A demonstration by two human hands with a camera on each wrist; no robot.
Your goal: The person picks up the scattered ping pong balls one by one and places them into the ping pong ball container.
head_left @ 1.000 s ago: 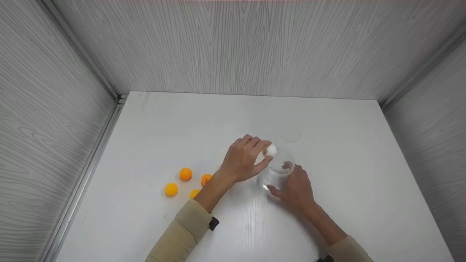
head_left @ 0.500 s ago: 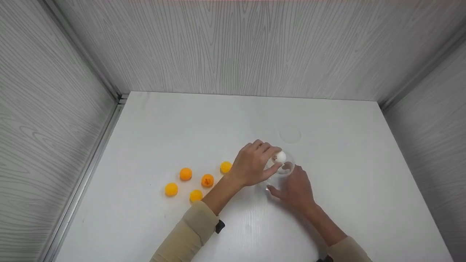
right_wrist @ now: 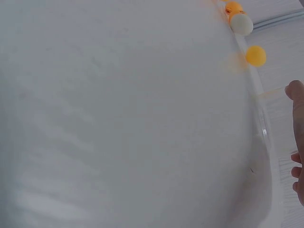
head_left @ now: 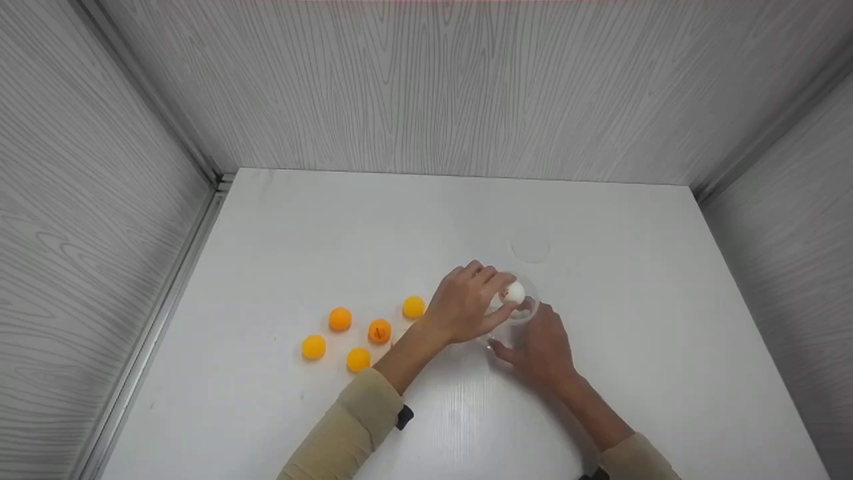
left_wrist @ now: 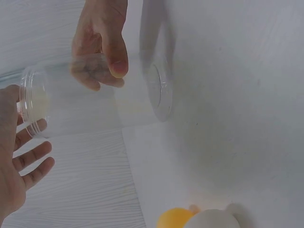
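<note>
In the head view my left hand (head_left: 465,303) pinches a white ping-pong ball (head_left: 514,293) between thumb and fingers, right over the mouth of a clear jar (head_left: 531,313). My right hand (head_left: 543,347) grips the jar's side, thumb in front and fingers behind the clear wall. The left wrist view shows the jar (left_wrist: 95,114) lengthwise, with the left hand (left_wrist: 12,161) at its threaded rim, other fingers spread. There the right hand (left_wrist: 102,42) curls round the jar's body.
Several orange ping-pong balls (head_left: 340,319) lie on the white table (head_left: 333,227), left of the jar. Another white ball (right_wrist: 241,24) lies among them, mostly hidden by the left forearm in the head view. A clear round lid (head_left: 530,247) lies behind the jar. Grey wood-grain panels surround the table.
My left hand has moved right and slightly toward me, bringing the white ball from beside the jar's rim to over its mouth. The right hand and jar stay in place.
</note>
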